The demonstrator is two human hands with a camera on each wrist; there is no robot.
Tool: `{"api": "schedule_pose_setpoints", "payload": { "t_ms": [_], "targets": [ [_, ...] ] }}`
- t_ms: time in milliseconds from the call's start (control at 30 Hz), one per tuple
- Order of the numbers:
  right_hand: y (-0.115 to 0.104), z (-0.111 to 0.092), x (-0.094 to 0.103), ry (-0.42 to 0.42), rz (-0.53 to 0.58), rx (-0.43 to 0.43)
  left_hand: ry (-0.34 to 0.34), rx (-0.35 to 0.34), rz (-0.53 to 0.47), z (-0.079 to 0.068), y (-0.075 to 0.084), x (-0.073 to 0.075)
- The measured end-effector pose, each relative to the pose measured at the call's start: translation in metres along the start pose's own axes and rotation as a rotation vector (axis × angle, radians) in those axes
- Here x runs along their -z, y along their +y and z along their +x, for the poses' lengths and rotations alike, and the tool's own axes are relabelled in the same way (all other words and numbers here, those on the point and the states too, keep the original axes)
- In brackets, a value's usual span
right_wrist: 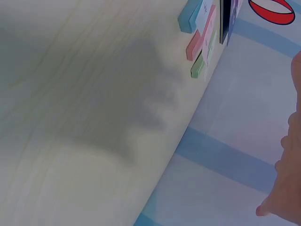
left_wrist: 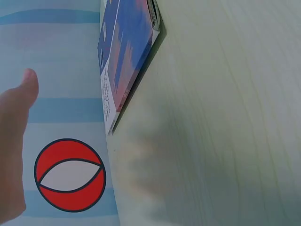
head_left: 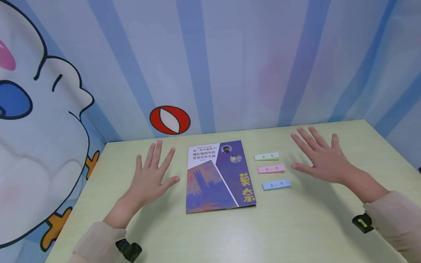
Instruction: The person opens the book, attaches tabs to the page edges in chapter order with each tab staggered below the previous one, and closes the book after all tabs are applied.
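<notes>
The purple book (head_left: 221,179) lies on the table (head_left: 210,235), a green pad (head_left: 266,156), pink pad (head_left: 271,169) and blue pad (head_left: 276,185) toward its three o'clock, the left hand (head_left: 148,182) spread at nine, the right hand (head_left: 323,157) spread beyond the pads.

The art book (head_left: 218,177) says 莫奈, which means Monet, in big yellow letters, and 藏在地图里的世界传世名画 in dark letters on the white part of its cover. In handwriting, the pink sticky-note pad (head_left: 271,169) says 第二章, chapter two, and the blue sticky-note pad (head_left: 276,185) says 第三章, chapter three. The green sticky-note pad's (head_left: 266,156) writing is too faint to read surely.
</notes>
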State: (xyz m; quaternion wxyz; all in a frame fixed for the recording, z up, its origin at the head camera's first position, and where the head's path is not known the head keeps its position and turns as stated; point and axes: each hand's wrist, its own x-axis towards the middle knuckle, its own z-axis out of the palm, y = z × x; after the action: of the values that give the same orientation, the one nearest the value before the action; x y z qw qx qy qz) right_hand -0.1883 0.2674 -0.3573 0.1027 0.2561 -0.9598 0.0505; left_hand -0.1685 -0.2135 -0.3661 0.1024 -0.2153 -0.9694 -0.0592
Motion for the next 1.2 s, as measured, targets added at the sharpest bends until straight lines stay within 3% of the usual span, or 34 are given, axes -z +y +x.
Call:
{"api": "schedule_pose_setpoints", "payload": {
  "t_ms": [167,367,500,667,767,933,1100,1200],
  "targets": [
    [-0.011,0.016,-0.006,0.017,0.045,0.011,-0.101,0.005,0.016,0.009,0.004,-0.001],
    [-0.03,0.04,-0.016,0.109,0.125,0.036,-0.11,-0.046,-0.029,0.02,0.016,-0.006],
    [-0.038,0.055,-0.027,0.105,0.314,0.02,-0.136,-0.073,-0.087,0.026,0.023,-0.015],
    [-0.047,0.07,-0.042,0.055,0.656,-0.122,-0.14,-0.103,-0.156,0.033,0.034,-0.028],
    [-0.055,0.076,-0.048,0.023,0.784,-0.242,-0.124,-0.123,-0.179,0.036,0.042,-0.036],
    [-0.068,0.085,-0.058,-0.068,0.977,-0.427,-0.152,-0.12,-0.22,0.036,0.052,-0.047],
    [-0.079,0.089,-0.066,-0.1,1.09,-0.56,-0.166,-0.143,-0.213,0.037,0.059,-0.052],
    [-0.084,0.09,-0.069,-0.102,1.119,-0.596,-0.166,-0.162,-0.208,0.038,0.061,-0.055]
  ]
}}
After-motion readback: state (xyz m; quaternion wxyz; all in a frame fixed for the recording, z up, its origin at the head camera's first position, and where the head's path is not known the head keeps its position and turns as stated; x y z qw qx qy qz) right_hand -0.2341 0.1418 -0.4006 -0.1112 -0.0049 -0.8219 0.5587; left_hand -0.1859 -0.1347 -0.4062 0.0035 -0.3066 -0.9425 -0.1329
